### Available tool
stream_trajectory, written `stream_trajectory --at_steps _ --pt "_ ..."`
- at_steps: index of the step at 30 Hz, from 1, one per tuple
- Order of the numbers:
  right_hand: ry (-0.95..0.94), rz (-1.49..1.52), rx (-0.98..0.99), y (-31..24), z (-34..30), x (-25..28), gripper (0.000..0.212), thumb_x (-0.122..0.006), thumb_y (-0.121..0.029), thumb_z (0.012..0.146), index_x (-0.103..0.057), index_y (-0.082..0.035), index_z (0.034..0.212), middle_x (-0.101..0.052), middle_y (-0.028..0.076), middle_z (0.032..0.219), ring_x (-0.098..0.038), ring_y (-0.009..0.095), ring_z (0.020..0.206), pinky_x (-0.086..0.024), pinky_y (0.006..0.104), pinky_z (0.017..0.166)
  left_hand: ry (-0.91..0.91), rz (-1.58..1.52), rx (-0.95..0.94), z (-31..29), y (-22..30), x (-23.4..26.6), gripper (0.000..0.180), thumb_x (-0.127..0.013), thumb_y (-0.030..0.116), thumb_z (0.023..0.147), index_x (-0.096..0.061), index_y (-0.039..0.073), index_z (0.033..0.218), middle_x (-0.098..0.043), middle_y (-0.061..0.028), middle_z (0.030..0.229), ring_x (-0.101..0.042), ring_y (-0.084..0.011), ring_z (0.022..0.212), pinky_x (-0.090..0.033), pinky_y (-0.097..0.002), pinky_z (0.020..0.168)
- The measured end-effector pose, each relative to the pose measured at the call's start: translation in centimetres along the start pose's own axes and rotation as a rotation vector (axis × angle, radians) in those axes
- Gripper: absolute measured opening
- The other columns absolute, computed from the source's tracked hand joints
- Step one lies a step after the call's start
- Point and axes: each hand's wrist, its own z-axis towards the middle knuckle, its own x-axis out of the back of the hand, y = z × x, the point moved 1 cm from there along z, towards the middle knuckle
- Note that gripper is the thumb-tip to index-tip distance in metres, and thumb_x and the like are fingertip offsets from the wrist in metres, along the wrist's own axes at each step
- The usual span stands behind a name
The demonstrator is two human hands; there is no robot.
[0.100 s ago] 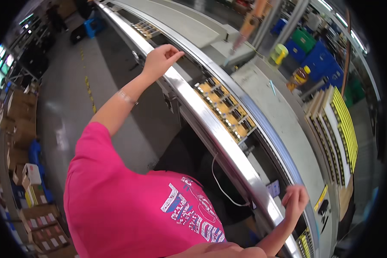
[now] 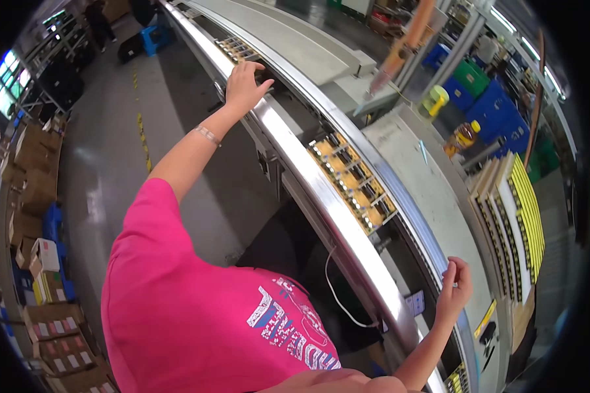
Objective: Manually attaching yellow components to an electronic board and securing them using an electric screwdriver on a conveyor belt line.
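My left hand (image 2: pixel 244 86) hovers at the conveyor's metal rail (image 2: pixel 288 137), with thumb and fingers apart and nothing visible between them. Just beyond its fingertips lies a tan panel with small parts (image 2: pixel 235 48) on the conveyor. A larger tan board panel (image 2: pixel 351 183), crowded with dark and shiny components and crossed by metal bars, rests on the line between my two hands. Over the conveyor's far edge, at the right, my right hand (image 2: pixel 455 288) is raised with its fingers curled in. Whatever it may hold is too small to make out.
A phone-like screen (image 2: pixel 414 302) lies beside the rail near my right forearm. Yellow-edged boards (image 2: pixel 514 223) stand stacked at the right. Behind the line are a bottle of brown liquid (image 2: pixel 464 136), a yellow-green container (image 2: pixel 434 101) and blue bins (image 2: pixel 495 108). Cartons (image 2: pixel 62 324) fill shelves at left.
The left hand's pinched fingers have spread apart. My right hand has risen slightly, away from my body. The whole view has shifted a little.
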Motion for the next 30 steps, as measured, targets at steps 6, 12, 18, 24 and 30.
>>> stream_trajectory --at_steps 6,12,18,24,30 --pt "0.059 -0.427 0.31 3.6 4.0 -3.2 0.017 -0.054 -0.007 0.101 -0.068 -0.001 0.109 -0.064 0.005 0.087 -0.052 0.015 0.069 -0.044 0.0273 0.065 0.296 0.604 0.214 6.3 -4.5 0.4 0.077 -0.067 0.053 0.087 -0.047 0.009 0.148 -0.033 -0.0196 0.16 -0.011 -0.044 0.153 -0.016 -0.0568 0.121" --pt "0.174 -0.441 0.369 5.6 3.7 -3.1 0.017 -0.053 -0.005 0.101 -0.068 -0.001 0.108 -0.062 0.006 0.086 -0.05 0.018 0.069 -0.043 0.0287 0.064 0.108 0.797 0.219 8.9 -3.1 1.9 0.067 -0.059 0.051 0.091 -0.055 0.008 0.143 -0.028 -0.0252 0.162 0.001 -0.0464 0.154 -0.007 -0.0637 0.12" --pt "0.218 -0.36 0.283 5.6 3.1 -1.8 0.017 -0.052 -0.004 0.102 -0.068 -0.002 0.109 -0.06 0.005 0.084 -0.049 0.017 0.069 -0.042 0.0288 0.065 0.169 0.741 0.149 7.8 -3.3 3.1 0.055 -0.048 0.046 0.098 -0.066 0.004 0.127 -0.028 -0.0257 0.162 0.0 -0.0453 0.155 -0.006 -0.0604 0.122" --pt "0.201 -0.245 0.003 6.7 1.3 -0.3 0.02 -0.057 -0.018 0.102 -0.071 -0.007 0.11 -0.061 0.011 0.11 -0.052 0.026 0.101 -0.041 0.0353 0.091 0.225 0.6 -0.07 2.6 0.5 2.2 0.053 -0.043 0.043 0.102 -0.073 -0.001 0.104 -0.036 -0.0281 0.157 -0.005 -0.0456 0.155 -0.007 -0.0596 0.123" --pt "0.184 -0.366 0.243 4.7 1.8 -1.2 0.018 -0.052 -0.004 0.102 -0.067 -0.001 0.109 -0.063 0.006 0.088 -0.052 0.018 0.072 -0.045 0.0289 0.069 0.23 0.487 -0.283 -3.0 4.4 1.5 0.051 -0.047 0.045 0.102 -0.073 0.003 0.091 -0.045 -0.0248 0.149 -0.01 -0.0458 0.154 -0.011 -0.0593 0.123"
